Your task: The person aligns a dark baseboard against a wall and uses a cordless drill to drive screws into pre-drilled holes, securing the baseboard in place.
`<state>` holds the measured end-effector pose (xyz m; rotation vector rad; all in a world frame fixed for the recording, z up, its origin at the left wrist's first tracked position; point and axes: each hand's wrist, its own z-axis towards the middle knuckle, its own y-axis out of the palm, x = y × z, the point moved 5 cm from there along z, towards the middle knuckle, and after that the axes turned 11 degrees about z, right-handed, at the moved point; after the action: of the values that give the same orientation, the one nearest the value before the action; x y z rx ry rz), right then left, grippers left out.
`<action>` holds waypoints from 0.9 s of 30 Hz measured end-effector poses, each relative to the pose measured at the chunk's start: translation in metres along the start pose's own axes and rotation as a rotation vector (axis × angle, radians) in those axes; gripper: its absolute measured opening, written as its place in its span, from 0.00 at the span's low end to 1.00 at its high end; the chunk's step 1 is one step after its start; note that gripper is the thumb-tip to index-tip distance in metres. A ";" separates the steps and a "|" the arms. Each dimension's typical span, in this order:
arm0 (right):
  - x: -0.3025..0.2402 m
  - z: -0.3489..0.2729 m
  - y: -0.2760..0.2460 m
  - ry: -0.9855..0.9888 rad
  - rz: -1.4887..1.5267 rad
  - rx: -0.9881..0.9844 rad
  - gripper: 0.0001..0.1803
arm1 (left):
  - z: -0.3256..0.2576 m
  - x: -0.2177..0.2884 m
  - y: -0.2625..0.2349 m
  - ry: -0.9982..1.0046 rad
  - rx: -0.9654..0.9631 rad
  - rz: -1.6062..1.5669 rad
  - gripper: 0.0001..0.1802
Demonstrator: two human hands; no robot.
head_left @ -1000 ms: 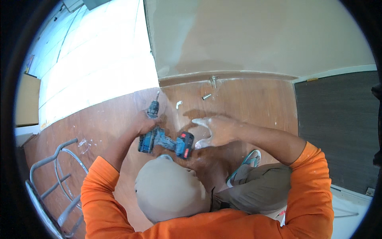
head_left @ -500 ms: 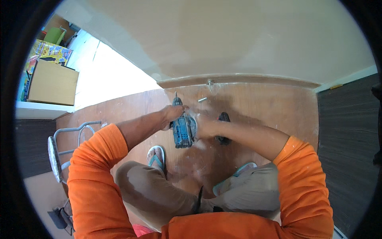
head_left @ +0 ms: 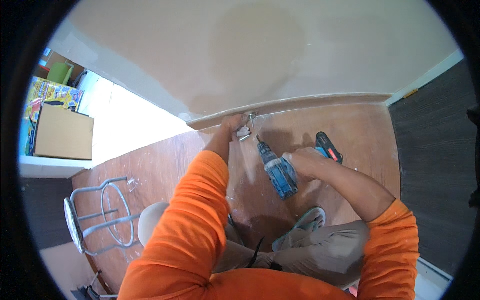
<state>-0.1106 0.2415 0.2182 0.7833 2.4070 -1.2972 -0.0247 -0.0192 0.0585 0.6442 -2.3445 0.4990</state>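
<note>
My right hand [head_left: 305, 164] is wrapped round the handle of a blue and black cordless drill [head_left: 281, 175]. Its bit points up and left toward the baseboard, and its black battery pack [head_left: 328, 147] shows beyond my wrist. Low by the wall, my left hand [head_left: 233, 123] reaches down, with pale-covered fingertips at a short, shiny metal cylinder [head_left: 244, 137] on the floor. Whether those fingers grip it is too small to tell. Just right of them, a metal rod fixture [head_left: 252, 118] sticks out from the baseboard.
A brown baseboard [head_left: 310, 103] runs along the beige wall [head_left: 340, 55]. On the left stands a metal-legged stool [head_left: 102, 215], with a cardboard box [head_left: 65, 131] beyond it. A dark wood-grain panel [head_left: 435, 145] borders the floor at the right.
My left hand has left the drill and moved forward to the cylinder by the baseboard. My right hand has swung the drill to the right and tilted its bit leftward.
</note>
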 end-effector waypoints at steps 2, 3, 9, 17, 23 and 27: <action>-0.006 -0.016 -0.003 0.033 -0.078 -0.094 0.26 | 0.025 -0.023 0.010 -0.022 -0.027 -0.283 0.11; -0.012 -0.022 -0.009 0.045 -0.050 -0.076 0.27 | 0.036 -0.031 0.013 -0.093 -0.019 -0.445 0.10; -0.061 -0.057 -0.035 0.138 -0.004 -0.059 0.31 | 0.057 -0.043 0.024 -0.008 -0.124 -0.551 0.11; -0.093 -0.072 -0.042 0.223 0.020 -0.035 0.38 | 0.059 -0.060 0.043 -0.021 -0.041 -0.646 0.20; -0.085 -0.054 -0.040 0.187 0.025 -0.095 0.31 | 0.086 -0.068 0.057 -0.011 -0.046 -0.519 0.19; -0.085 -0.048 -0.042 0.171 -0.011 -0.129 0.26 | 0.078 -0.068 0.055 -0.048 0.053 -0.464 0.17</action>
<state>-0.0666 0.2355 0.3152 0.8772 2.6016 -1.1060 -0.0477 0.0082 -0.0535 1.1950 -2.1323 0.3348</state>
